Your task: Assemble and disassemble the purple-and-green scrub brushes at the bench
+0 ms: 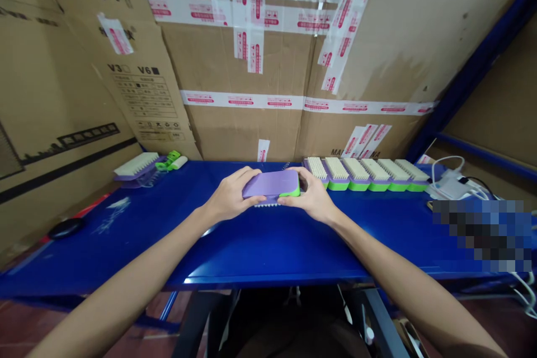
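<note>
Two-handed hold on a purple brush (pixel 271 184), bristles downward, over the table (pixel 268 251) near the middle of its far edge; whether the bristles touch the surface, I cannot tell from where I stand. The left hand (pixel 229 196) and right hand (pixel 314 193) each have a narrow grip, thumb and fingers closed on opposite ends. Hazards, as judged: uneven thumb pressure could tilt the brush and let it slip; a rightward swing could knock the row of six brushes (pixel 356 172) along the far edge, whose nearest member stands just beside the right hand. Lettering: the cardboard panel (pixel 145 89) beyond the far left corner reads "V3" and "V6", the latter's box filled; "MA" and "NA" flank white tape strips (pixel 364 141). The tape's red print is too small to read.
</note>
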The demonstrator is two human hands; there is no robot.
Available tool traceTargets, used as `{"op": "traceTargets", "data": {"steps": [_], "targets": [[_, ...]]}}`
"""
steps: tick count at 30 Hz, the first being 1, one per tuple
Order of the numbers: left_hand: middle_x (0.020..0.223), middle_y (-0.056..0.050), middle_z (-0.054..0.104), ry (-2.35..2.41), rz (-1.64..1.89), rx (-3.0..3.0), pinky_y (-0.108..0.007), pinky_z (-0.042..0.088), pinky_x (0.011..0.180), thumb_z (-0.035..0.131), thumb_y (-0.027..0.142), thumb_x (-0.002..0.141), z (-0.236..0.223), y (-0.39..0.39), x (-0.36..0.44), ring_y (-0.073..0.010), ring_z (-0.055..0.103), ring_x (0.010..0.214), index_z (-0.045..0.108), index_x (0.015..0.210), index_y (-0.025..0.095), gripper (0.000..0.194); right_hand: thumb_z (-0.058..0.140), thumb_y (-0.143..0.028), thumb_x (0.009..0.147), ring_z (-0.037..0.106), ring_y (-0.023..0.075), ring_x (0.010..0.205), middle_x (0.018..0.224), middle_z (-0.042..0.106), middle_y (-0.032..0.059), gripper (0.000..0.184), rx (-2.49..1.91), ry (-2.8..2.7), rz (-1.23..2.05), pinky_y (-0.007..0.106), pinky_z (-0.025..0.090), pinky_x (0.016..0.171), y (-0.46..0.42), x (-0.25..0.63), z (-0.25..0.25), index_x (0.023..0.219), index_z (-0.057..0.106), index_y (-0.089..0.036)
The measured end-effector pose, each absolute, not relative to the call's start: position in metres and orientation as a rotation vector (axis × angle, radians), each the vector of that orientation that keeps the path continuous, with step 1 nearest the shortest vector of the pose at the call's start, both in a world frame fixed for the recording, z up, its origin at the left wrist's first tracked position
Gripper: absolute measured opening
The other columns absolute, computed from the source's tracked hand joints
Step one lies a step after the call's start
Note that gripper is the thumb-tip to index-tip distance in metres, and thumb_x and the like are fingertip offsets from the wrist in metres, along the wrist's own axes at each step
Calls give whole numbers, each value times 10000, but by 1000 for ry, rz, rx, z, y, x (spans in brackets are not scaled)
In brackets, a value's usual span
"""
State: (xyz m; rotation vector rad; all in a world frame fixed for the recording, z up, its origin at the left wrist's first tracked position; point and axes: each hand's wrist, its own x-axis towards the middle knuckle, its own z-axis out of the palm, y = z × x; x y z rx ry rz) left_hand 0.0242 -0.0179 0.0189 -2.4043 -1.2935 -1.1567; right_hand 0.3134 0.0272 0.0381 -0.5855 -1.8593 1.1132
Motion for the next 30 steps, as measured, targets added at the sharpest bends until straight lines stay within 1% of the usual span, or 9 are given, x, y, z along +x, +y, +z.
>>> {"op": "traceTargets", "data": {"steps": [5,8,14,18,22,30], "targets": [[1320,-171,785,-1323,-1201,-2443,-466,648,1057,602,817,1047,17,-19,29,-322,784,1162,722,1442,170,767,1085,-475,636,747,299,1181,1271,784,93,813,-600,-1879,1189,482,599,1082,33,318,43,1306,695,-227],[1288,-168,793,-1317,-1233,-2444,-455,647,1047,624,822,1034,19,-21,32,-316,787,1136,739,1412,167,764,1086,-465,635,754,294,1179,1294,781,100,810,-600,-1886,1214,481,601,1086,36,320,44,1304,700,-219],[1220,-151,796,-1275,-1272,-2487,-402,657,944,665,766,1045,27,-25,35,-280,788,1031,760,1373,158,697,1098,-458,615,767,288,1152,1267,789,96,812,-599,-1877,1268,486,604,1087,38,321,44,1286,707,-220],[1207,-144,794,-1272,-1294,-2494,-385,644,933,692,742,1041,29,-27,35,-270,781,1020,761,1362,161,668,1095,-470,617,771,289,1138,1249,796,95,812,-591,-1875,1271,486,611,1071,38,321,44,1285,708,-220],[1196,-140,798,-1270,-1314,-2482,-393,634,959,705,734,1034,28,-27,34,-270,779,1016,766,1356,165,656,1097,-465,604,774,285,1104,1227,796,87,820,-600,-1884,1284,490,620,1049,37,321,45,1287,712,-225],[1195,-148,802,-1243,-1357,-2446,-393,634,948,695,790,1011,28,-27,36,-265,772,1007,773,1324,165,704,1097,-456,592,764,282,1079,1189,796,78,798,-552,-1885,1291,495,628,1034,36,321,49,1256,713,-231]]}}
